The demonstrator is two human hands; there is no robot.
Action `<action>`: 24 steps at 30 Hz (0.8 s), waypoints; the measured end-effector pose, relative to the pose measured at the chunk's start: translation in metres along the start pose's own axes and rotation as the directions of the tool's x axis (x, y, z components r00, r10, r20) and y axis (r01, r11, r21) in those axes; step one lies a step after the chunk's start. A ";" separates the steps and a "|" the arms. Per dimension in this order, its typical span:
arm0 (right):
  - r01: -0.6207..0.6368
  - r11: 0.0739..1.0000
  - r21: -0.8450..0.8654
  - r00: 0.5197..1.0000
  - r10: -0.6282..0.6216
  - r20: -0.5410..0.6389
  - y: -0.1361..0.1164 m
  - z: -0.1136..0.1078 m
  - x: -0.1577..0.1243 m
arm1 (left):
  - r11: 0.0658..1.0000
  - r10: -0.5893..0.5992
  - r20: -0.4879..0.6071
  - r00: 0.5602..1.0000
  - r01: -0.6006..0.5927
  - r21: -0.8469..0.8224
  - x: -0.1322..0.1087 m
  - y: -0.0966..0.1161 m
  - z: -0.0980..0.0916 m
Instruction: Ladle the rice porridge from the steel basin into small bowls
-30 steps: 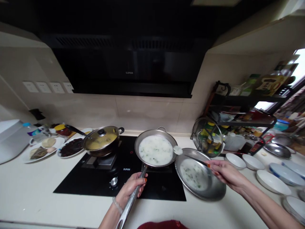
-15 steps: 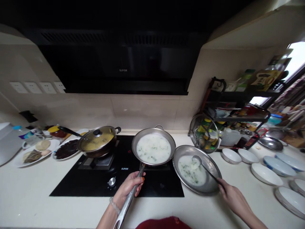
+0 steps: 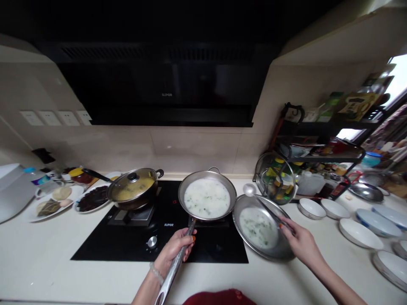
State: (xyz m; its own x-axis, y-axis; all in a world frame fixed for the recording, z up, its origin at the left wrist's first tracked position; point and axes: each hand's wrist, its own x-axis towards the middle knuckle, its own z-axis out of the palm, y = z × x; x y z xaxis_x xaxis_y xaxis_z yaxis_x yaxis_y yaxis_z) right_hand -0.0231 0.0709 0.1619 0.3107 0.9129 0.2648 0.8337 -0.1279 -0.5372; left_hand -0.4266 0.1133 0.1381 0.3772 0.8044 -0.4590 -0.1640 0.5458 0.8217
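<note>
My left hand (image 3: 180,247) is closed round the long metal handle of a frying pan (image 3: 180,199), which sits over the right burner. White soup with green bits (image 3: 207,198) fills much of that pan. My right hand (image 3: 297,237) grips the dark handle of a ladle (image 3: 249,189). The ladle's bowl is raised above the far rim of a second metal pan (image 3: 281,250), beside the first one. A shallower pool of white soup with greens (image 3: 258,226) lies in this second pan, which stands partly on the counter.
A glass-lidded pan (image 3: 133,188) with yellow contents stands on the left burner of the black stove (image 3: 127,245). Plates of food (image 3: 74,192) are at the left. Several bowls (image 3: 359,233) stand on the right, and a glass lid (image 3: 275,178) leans against a rack (image 3: 321,159).
My right hand has lifted the ladle out of the soup in the second pan and moved it up and left. The left hand still holds the frying pan's handle.
</note>
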 end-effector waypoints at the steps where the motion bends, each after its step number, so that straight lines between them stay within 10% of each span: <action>1: 0.045 0.999 0.016 0.998 -0.046 0.037 -0.016 0.001 0.006 | 1.000 0.001 0.003 1.000 -0.001 0.001 0.001 0.000 0.000; 6: 0.233 0.964 -0.130 0.942 -0.191 0.275 -0.089 0.019 0.026 | 1.000 0.014 0.027 1.000 -0.014 -0.001 0.005 -0.005 -0.004; 13: 0.148 0.979 -0.141 0.907 -0.077 0.415 -0.128 0.050 0.047 | 0.999 0.051 0.039 0.998 -0.051 -0.006 0.009 -0.009 -0.004; 24: -0.406 0.861 0.307 0.819 0.194 0.540 -0.134 0.036 0.045 | 0.999 0.043 0.010 0.999 -0.043 -0.013 0.007 -0.008 -0.001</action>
State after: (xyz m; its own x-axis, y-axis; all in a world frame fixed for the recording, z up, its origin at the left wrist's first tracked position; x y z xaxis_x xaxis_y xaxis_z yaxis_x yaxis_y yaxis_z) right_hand -0.1376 0.1432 0.2168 0.1703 0.9322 -0.3195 0.4514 -0.3620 -0.8156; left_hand -0.4232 0.1148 0.1277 0.3790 0.8247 -0.4199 -0.1923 0.5140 0.8360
